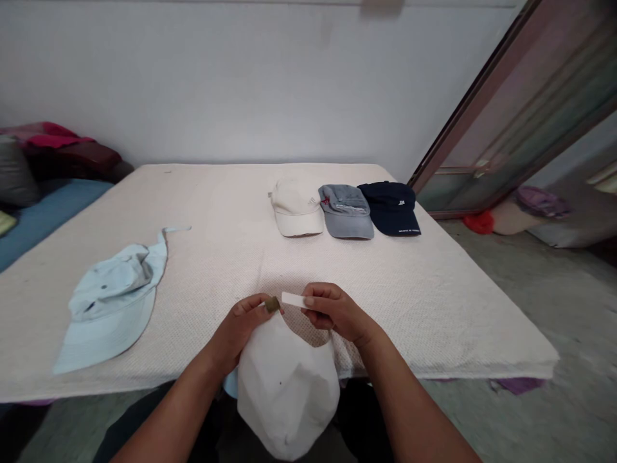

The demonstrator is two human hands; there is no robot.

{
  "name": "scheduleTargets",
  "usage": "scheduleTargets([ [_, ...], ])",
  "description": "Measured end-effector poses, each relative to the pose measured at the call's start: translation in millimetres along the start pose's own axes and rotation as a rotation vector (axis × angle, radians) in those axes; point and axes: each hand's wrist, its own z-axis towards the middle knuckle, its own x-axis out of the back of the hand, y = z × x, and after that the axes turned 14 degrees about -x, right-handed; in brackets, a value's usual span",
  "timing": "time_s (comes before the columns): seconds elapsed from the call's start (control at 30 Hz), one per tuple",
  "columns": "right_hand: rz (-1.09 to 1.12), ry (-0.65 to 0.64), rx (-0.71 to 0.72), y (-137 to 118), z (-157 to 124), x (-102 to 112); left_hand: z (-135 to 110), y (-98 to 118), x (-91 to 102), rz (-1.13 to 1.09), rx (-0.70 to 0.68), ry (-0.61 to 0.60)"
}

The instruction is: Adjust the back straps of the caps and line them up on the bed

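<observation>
A white baseball cap (289, 392) hangs between my hands at the table's near edge, its back opening facing away from me. My left hand (248, 321) pinches the brass-coloured buckle (272, 304) at one side of that opening. Between the thumb and fingers of my right hand (335, 312) is the cap's white strap (292, 299), its free end pointing left toward the buckle. A small gap shows between strap end and buckle. The cap's brim is mostly hidden below; a bit of light blue shows under its left side.
At the back right of the table (216, 199) sit a cream cap (296, 206), a grey-blue cap (346, 212) and a navy cap (389, 209) in a row. A light blue cap (116, 302) with its strap undone lies at the left. A wall (241, 83) rises behind.
</observation>
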Motion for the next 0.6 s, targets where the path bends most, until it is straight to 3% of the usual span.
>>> scheduleTargets([
  [0.6, -0.135, -0.077, -0.025, 1.6, -2.1, -0.1, -0.3, -4.6, 0.9, 0.032, 0.049, -0.043],
])
